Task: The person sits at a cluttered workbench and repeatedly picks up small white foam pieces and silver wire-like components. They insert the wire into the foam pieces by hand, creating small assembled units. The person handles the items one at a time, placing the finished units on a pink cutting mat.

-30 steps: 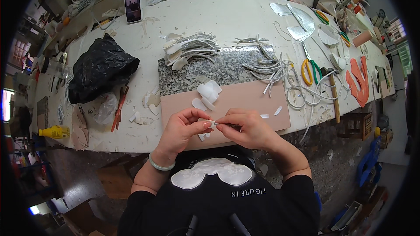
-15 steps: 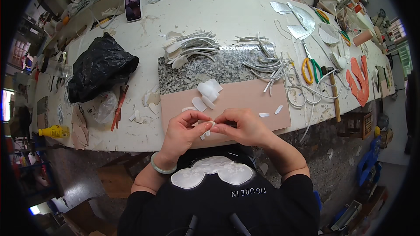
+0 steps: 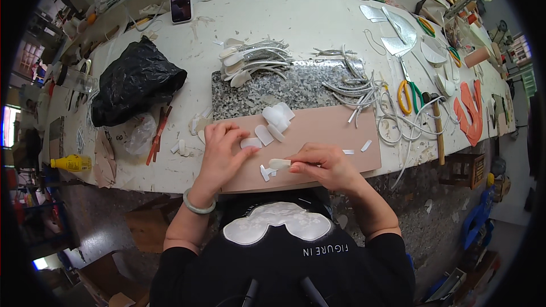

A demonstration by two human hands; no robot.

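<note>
My right hand (image 3: 327,166) pinches a small cream tab with a rounded end (image 3: 278,164) above the pinkish-beige board (image 3: 318,125). To the left, my left hand (image 3: 220,153) has its fingers apart. A white rounded piece (image 3: 251,143) lies right by its thumb and forefinger; whether they touch it I cannot tell. Another white rounded piece (image 3: 264,135) lies beside that one, near a small pile of white rounded pieces (image 3: 276,117). Bits of white strip (image 3: 264,173) lie under the held tab.
Behind the board is a speckled granite slab (image 3: 244,98) bearing tabbed grey cords (image 3: 256,57) and a bundle of loose cords (image 3: 355,92). A black plastic bag (image 3: 136,82) sits at left. Scissors (image 3: 409,94) and a hammer (image 3: 438,131) lie at right. A phone (image 3: 181,0) stands behind.
My hands have come apart. The left moved left, its fingers opening beside the white pieces; the right keeps the cream tab, now fully in sight. The whole view shifted slightly.
</note>
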